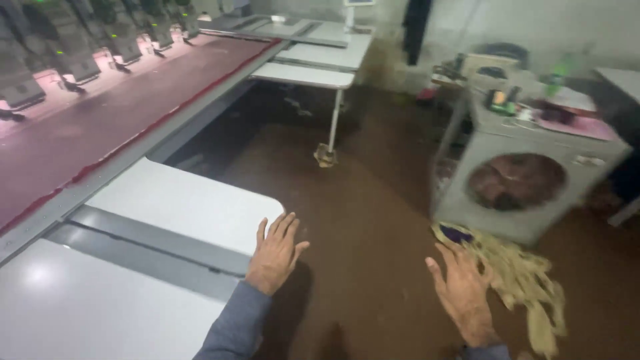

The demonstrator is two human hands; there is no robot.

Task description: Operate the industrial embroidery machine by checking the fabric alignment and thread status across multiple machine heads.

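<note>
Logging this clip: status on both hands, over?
Left hand open, flat on white table edge. Right hand open, empty, beside pale rag bundle on brown floor. Nothing between the hands.

Dim, uneven indoor light, brightest at ten to eleven o'clock, where pale lamps glow pink-white along the row of machine heads (100,47). A soft glare patch sits on the white table (40,277) at eight o'clock. The brown floor (373,220) lies in murky shadow, darkest under the table at twelve o'clock. Motion blur smears the whole frame, most at three o'clock; the pale cloth heap (527,280) is possibly just out of focus. Straight edges bow toward the corners.
</note>
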